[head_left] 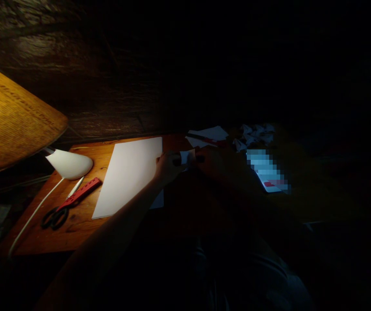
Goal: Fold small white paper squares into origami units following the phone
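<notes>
Between my two hands is a small piece of white paper (184, 159), lit faintly from the left. My left hand (168, 165) pinches its left side, with the wrist over the right edge of a large white paper sheet (130, 177). On the other side, my right hand (208, 160) is in deep shadow, with its fingertips closed at the paper's right end. Just behind the hands lie white paper pieces (217, 133) with a dark, slim object across them. Fine finger detail is lost in the dark.
At the left of the wooden table (75, 237) stand a lamp with a white base (71, 164) and yellow shade (13, 121), its cord (36, 216), and black-handled scissors (55, 217) by a red strip (83, 192). Crumpled papers (256, 134) and a lit phone (266, 170) lie right.
</notes>
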Available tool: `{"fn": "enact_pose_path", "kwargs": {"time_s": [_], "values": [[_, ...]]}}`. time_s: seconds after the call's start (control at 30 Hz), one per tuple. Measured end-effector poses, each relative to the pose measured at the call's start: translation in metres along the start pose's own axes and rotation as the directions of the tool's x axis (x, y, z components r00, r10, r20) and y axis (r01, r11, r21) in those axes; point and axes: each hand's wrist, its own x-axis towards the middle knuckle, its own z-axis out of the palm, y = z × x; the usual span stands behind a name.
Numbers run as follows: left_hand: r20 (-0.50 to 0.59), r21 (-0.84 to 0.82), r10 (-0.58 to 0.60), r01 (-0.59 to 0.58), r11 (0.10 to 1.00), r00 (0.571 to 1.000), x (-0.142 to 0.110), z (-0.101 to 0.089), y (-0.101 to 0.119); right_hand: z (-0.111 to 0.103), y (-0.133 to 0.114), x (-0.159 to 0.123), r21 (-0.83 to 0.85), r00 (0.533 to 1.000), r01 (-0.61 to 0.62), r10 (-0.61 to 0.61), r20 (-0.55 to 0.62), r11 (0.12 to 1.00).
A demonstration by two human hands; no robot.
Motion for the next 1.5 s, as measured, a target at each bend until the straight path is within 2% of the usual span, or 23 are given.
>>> {"fn": "enact_pose_path", "kwargs": {"time_s": [0.13,0.37,0.73,0.97,1.2,1.3,1.5], "values": [[-0.009,0.022,-0.036,0.036,0.999,0.999,-0.001,0.0,0.001,0.0,-0.001,-0.001,-0.013,1.0,-0.016,0.016,-0.008,1.0],[0.026,-0.008,0.037,-0.036,0.999,0.999,-0.002,0.0,0.002,-0.003,0.001,0.001,0.004,0.999,0.049,-0.049,0.023,0.999],[0.028,-0.006,0.073,-0.073,0.997,0.997,-0.005,0.001,0.008,-0.004,0.004,0.001,0.056,0.995,0.084,-0.087,0.044,0.995],[0.036,0.044,0.146,-0.148,0.988,0.989,-0.007,-0.001,0.01,-0.006,0.005,0.001,0.044,0.993,0.073,-0.077,0.092,0.996],[0.127,0.108,0.299,-0.313,0.944,0.946,-0.009,-0.014,0.014,-0.022,0.009,0.003,0.118,0.954,0.218,-0.237,0.184,0.969],[0.146,0.136,0.278,-0.297,0.945,0.949,-0.007,-0.016,0.012,-0.023,0.014,0.005,0.104,0.944,0.247,-0.264,0.198,0.963],[0.14,0.088,0.249,-0.263,0.961,0.958,-0.005,-0.014,0.01,-0.018,0.02,0.006,0.164,0.934,0.292,-0.317,0.162,0.942]]}}
